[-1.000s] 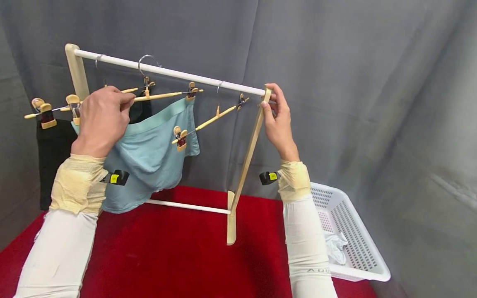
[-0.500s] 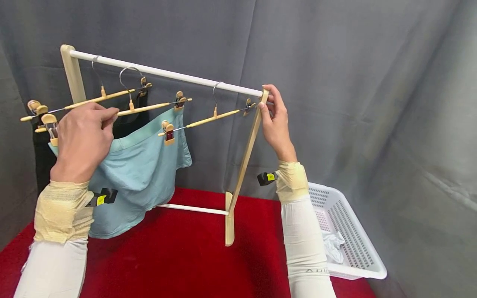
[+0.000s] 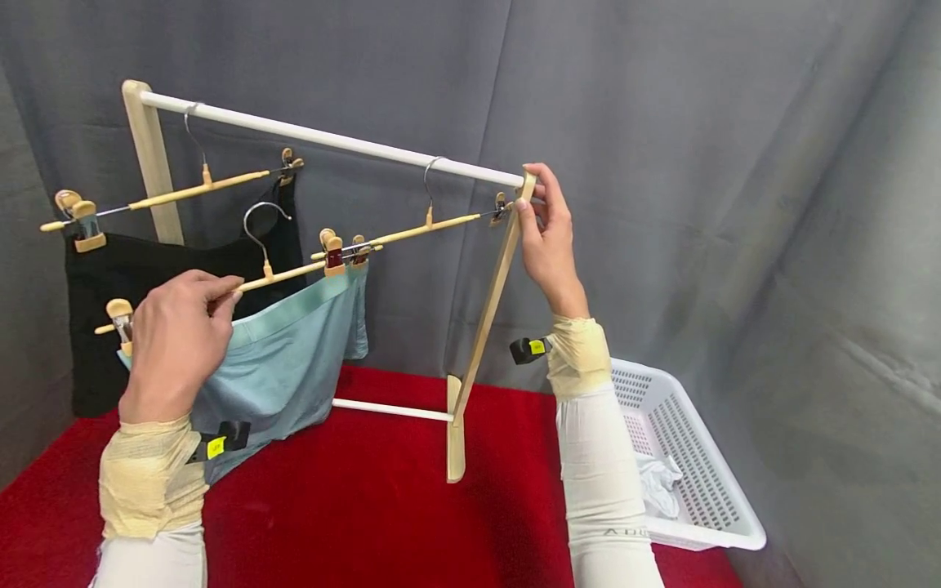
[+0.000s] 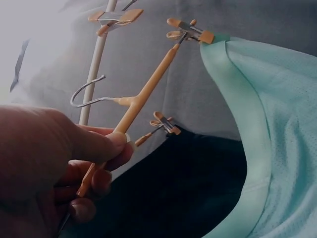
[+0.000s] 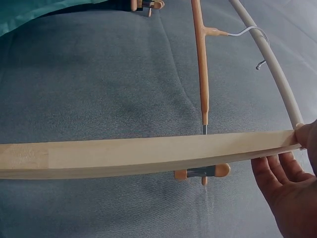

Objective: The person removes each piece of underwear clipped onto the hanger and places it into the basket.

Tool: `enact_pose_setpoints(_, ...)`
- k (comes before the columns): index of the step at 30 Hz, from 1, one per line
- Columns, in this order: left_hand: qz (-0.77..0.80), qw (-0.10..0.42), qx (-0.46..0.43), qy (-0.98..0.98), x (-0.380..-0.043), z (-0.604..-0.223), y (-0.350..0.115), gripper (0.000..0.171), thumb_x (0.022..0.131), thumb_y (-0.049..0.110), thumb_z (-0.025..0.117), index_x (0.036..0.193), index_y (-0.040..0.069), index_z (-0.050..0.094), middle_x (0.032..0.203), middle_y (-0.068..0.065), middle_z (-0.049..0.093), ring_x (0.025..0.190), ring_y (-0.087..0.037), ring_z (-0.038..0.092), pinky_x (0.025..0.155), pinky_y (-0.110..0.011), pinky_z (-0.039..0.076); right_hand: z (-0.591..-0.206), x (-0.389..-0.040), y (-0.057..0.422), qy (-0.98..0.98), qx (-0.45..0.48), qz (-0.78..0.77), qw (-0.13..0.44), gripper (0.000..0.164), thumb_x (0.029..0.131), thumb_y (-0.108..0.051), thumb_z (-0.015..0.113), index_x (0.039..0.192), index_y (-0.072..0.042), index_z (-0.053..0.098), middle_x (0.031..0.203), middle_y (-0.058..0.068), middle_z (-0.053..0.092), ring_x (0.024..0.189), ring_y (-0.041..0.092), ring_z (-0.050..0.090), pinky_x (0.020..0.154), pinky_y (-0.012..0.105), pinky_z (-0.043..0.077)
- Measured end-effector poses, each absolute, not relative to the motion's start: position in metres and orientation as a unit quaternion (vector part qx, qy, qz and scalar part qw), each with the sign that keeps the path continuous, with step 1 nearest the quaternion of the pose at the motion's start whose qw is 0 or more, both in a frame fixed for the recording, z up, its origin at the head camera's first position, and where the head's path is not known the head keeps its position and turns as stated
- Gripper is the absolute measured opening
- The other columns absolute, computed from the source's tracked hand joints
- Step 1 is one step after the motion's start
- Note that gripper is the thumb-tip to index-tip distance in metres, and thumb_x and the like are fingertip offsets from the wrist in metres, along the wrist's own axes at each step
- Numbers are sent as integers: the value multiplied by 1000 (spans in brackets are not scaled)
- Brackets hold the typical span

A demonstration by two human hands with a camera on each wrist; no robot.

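Note:
My left hand [image 3: 180, 339] pinches the wooden bar of a clip hanger [image 4: 153, 82] between thumb and fingers. Light blue shorts [image 3: 283, 359] hang from its two clips by the waistband. This hanger's metal hook [image 3: 257, 237] is below and in front of the white rail [image 3: 331, 140], apart from it. My right hand [image 3: 547, 241] grips the top of the rack's right wooden post [image 3: 491, 318], thumb in front and fingers behind. In the right wrist view, only part of that hand shows at the end of the post [image 5: 148, 151].
Black shorts [image 3: 95, 343] hang on another clip hanger [image 3: 206, 186] at the rail's left. A hanger without a garment [image 3: 430, 227] hangs near the right end, its left clip overlapping the shorts' hanger. Right of the rack, a white basket [image 3: 728, 482] holds white cloth [image 3: 657, 482].
My left hand has brought the hanger with the light blue shorts down, away from the rail; its hook was at rail height before. My right hand stays on the post.

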State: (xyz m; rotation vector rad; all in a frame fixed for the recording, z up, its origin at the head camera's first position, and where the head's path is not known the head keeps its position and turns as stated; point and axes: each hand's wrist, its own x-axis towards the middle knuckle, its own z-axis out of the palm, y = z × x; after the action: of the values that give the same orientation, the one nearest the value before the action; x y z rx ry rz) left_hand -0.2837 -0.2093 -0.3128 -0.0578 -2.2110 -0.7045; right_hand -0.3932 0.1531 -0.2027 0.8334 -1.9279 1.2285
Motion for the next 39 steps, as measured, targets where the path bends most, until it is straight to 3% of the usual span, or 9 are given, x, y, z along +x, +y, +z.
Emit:
enact_pose_setpoints(8,-311,339,-30,-887,-269,-332,-202,23,84,9,60,106,3,67,96,-16,63,77,-30,53,67,-48,39,-201,-392,154,-735,331,481,344,38,92,-4,47,129,-3,42,105,16,52,92,18,58,77,31,45)
enact_pose_setpoints(17,-322,300,-120,-890,-251,-345,-193,24,76,7,70,100,5,70,89,-8,65,70,-21,51,53,-34,44,-202,-390,154,-734,335,479,347,38,92,-4,46,130,-2,42,106,16,53,94,19,58,79,32,47)
enact_pose_setpoints(26,-328,269,-172,-889,-253,-344,-174,27,76,12,71,103,11,70,89,-2,65,76,-18,54,61,-37,49,-199,-389,156,-732,337,471,360,37,92,-3,47,129,-1,42,105,16,53,94,31,57,78,29,46)
enact_pose_setpoints(36,-326,237,-186,-896,-257,-344,-155,26,75,12,72,102,12,71,88,-1,66,73,-15,55,59,-33,49,-196,-392,159,-734,343,471,349,39,92,-3,47,130,-2,42,108,19,53,90,22,59,75,31,46)
enact_pose_setpoints(39,-326,227,-190,-898,-258,-344,-151,26,75,11,72,101,13,71,88,-1,66,72,-15,55,59,-32,49,-196,-388,162,-743,334,467,344,43,91,-3,48,134,-6,41,111,18,53,92,26,58,75,32,47)
